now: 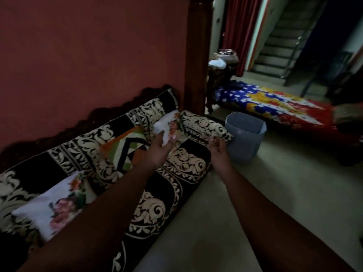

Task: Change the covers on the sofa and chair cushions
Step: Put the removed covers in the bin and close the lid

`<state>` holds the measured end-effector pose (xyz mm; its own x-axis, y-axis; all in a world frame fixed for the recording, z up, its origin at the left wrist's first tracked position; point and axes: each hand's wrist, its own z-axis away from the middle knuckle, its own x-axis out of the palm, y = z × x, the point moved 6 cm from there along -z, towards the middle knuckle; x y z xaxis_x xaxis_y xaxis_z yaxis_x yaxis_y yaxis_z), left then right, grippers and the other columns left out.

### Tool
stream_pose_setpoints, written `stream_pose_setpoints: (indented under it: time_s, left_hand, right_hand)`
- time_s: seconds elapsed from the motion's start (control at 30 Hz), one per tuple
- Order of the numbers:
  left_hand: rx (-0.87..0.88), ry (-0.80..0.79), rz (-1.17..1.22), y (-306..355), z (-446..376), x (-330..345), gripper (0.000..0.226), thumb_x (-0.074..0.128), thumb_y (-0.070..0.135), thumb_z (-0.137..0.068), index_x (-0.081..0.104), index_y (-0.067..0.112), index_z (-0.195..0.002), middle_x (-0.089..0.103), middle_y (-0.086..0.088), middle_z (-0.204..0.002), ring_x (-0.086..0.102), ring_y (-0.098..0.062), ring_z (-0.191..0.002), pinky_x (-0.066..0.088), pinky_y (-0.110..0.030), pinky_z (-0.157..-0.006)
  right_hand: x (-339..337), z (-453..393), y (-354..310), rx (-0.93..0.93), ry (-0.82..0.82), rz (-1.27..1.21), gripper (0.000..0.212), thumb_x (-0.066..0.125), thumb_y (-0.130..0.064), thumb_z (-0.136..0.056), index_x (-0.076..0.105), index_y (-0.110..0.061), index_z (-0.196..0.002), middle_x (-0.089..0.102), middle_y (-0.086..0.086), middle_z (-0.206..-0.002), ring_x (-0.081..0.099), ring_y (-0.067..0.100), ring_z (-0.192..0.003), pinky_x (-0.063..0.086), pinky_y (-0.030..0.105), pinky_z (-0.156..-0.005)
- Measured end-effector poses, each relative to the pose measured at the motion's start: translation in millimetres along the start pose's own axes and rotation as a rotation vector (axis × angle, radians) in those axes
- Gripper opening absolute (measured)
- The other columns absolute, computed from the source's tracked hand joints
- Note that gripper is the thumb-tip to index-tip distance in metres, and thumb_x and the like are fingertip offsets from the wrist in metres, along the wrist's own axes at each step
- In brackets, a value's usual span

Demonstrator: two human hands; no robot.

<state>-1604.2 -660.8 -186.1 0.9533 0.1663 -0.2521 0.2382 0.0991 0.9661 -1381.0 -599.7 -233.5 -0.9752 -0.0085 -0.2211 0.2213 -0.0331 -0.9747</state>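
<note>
A sofa [176,185] in a black cover with cream scrollwork runs along the red wall. A white cushion with pink flowers [170,125] leans at its far end. My left hand [160,147] reaches out to that cushion, fingers fairly straight and touching its lower edge. My right hand [218,146] hovers to the right of it with loosely bent fingers and holds nothing. A second white floral cushion [53,209] lies near me on the seat. Between the two sits a cushion with orange, green and black zigzag stripes [125,148].
A grey plastic bin [245,138] stands on the pale floor right of the sofa arm. A dark wooden post [198,55] rises behind the sofa end. A blue, yellow and red starred mattress [279,107] lies on the floor beyond. Stairs and a red curtain are further back.
</note>
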Motion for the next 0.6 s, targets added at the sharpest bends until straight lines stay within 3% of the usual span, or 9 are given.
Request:
stream_pose_setpoints:
  time_s: [0.1, 0.17, 0.23, 0.27, 0.37, 0.43, 0.5, 0.6]
  left_hand:
    - [0.050, -0.039, 0.026, 22, -14, 62, 0.074, 0.058, 0.052, -0.097, 0.029, 0.023, -0.159, 0.037, 0.009, -0.154, 0.034, -0.012, -0.142, 0.038, -0.025, -0.111]
    - [0.088, -0.060, 0.012, 39, -23, 97, 0.058, 0.057, 0.038, -0.102, 0.036, 0.020, -0.153, 0.042, 0.015, -0.138, 0.039, -0.005, -0.129, 0.038, -0.002, -0.089]
    - [0.107, -0.078, 0.005, 49, -37, 126, 0.055, 0.057, 0.037, -0.103, 0.039, 0.019, -0.152, 0.041, 0.016, -0.133, 0.038, -0.003, -0.125, 0.036, -0.005, -0.089]
    - [0.106, -0.079, -0.007, 52, -43, 138, 0.056, 0.058, 0.039, -0.102, 0.041, 0.019, -0.150, 0.042, 0.015, -0.133, 0.038, -0.003, -0.126, 0.034, -0.010, -0.094]
    - [0.130, -0.101, 0.009, 60, -67, 171, 0.050, 0.058, 0.033, -0.102, 0.045, 0.016, -0.147, 0.044, 0.016, -0.124, 0.041, -0.002, -0.120, 0.034, -0.014, -0.096]
    - [0.139, -0.133, 0.008, 62, -88, 194, 0.051, 0.057, 0.033, -0.103, 0.043, 0.016, -0.149, 0.045, 0.015, -0.128, 0.040, -0.001, -0.121, 0.033, -0.014, -0.097]
    - [0.131, -0.170, 0.015, 61, -113, 215, 0.051, 0.057, 0.032, -0.103, 0.042, 0.017, -0.150, 0.045, 0.013, -0.130, 0.039, -0.001, -0.122, 0.032, -0.012, -0.096]
    - [0.134, -0.194, 0.029, 59, -156, 242, 0.040, 0.057, 0.026, -0.104, 0.046, 0.021, -0.142, 0.046, 0.013, -0.123, 0.043, -0.003, -0.120, 0.036, -0.006, -0.087]
  right_hand:
    - [-60, -12, 4, -0.009, 0.079, -0.002, 0.084, 0.044, -0.084, -0.083, 0.046, -0.027, -0.144, 0.055, -0.004, -0.144, 0.052, 0.016, -0.130, 0.044, 0.041, -0.109]
    - [-95, -17, 1, -0.021, 0.117, -0.022, 0.069, 0.047, -0.072, -0.090, 0.052, -0.023, -0.139, 0.061, -0.008, -0.131, 0.057, 0.011, -0.120, 0.047, 0.024, -0.098]
    - [-124, -30, 8, -0.020, 0.146, -0.050, 0.049, 0.048, -0.050, -0.102, 0.053, -0.016, -0.137, 0.062, -0.007, -0.123, 0.059, 0.003, -0.107, 0.046, 0.010, -0.083]
    - [-135, -35, 13, -0.002, 0.167, -0.063, 0.053, 0.049, -0.053, -0.100, 0.051, -0.015, -0.138, 0.061, -0.004, -0.127, 0.059, 0.005, -0.107, 0.047, 0.012, -0.084]
    - [-168, -61, 40, 0.045, 0.249, -0.061, 0.095, 0.046, -0.089, -0.076, 0.046, -0.021, -0.142, 0.056, 0.004, -0.140, 0.056, 0.019, -0.122, 0.048, 0.045, -0.105]
    - [-186, -81, 54, 0.070, 0.283, -0.053, 0.104, 0.045, -0.092, -0.071, 0.043, -0.020, -0.146, 0.052, 0.006, -0.145, 0.053, 0.020, -0.128, 0.045, 0.049, -0.108]
    - [-200, -93, 50, 0.084, 0.314, -0.047, 0.096, 0.049, -0.083, -0.082, 0.039, -0.017, -0.150, 0.049, 0.007, -0.149, 0.050, 0.019, -0.131, 0.045, 0.040, -0.107]
    - [-218, -129, 62, 0.107, 0.347, 0.007, 0.064, 0.049, -0.050, -0.101, 0.036, -0.013, -0.152, 0.045, 0.008, -0.152, 0.047, 0.015, -0.127, 0.039, 0.028, -0.093]
